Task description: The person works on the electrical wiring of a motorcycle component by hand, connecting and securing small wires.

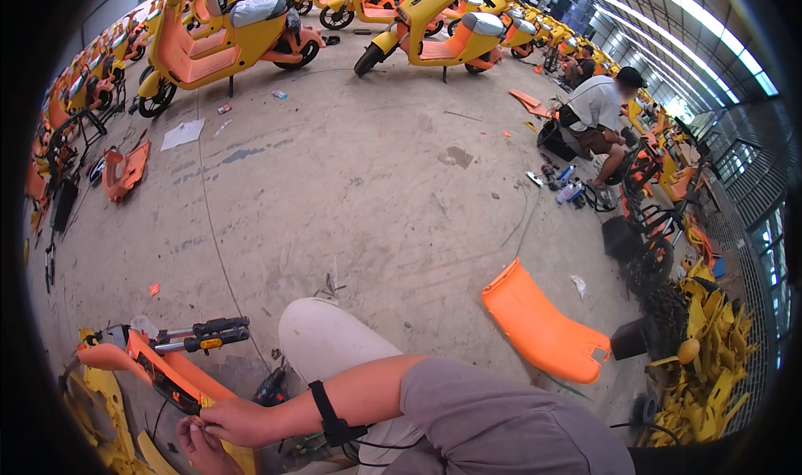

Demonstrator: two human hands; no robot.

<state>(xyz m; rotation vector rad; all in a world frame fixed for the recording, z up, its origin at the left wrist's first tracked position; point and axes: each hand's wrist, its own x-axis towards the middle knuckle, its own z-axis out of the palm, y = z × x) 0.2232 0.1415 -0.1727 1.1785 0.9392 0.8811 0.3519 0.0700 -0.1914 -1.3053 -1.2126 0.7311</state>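
Observation:
My right hand (241, 422) reaches across to the lower left, a black strap around its forearm. Its fingertips meet those of my left hand (207, 450) beside a partly stripped scooter body with orange panels (207, 381). Whatever lies between the fingers is too small and hidden to tell. Just above the hands, a long black part (168, 387) is set into the orange panels. A pair of front fork legs (207, 335) sticks out to the right from the scooter's far end. Near my right wrist, a power drill (270, 390) lies on the floor, partly covered by the forearm.
Loose yellow panels (106, 406) lie at the left. An orange body panel (545, 324) rests on the floor to the right, near a heap of yellow parts (702, 362). A co-worker (598, 105) sits beyond, near spray cans (567, 190). Scooters (432, 36) stand in rows ahead.

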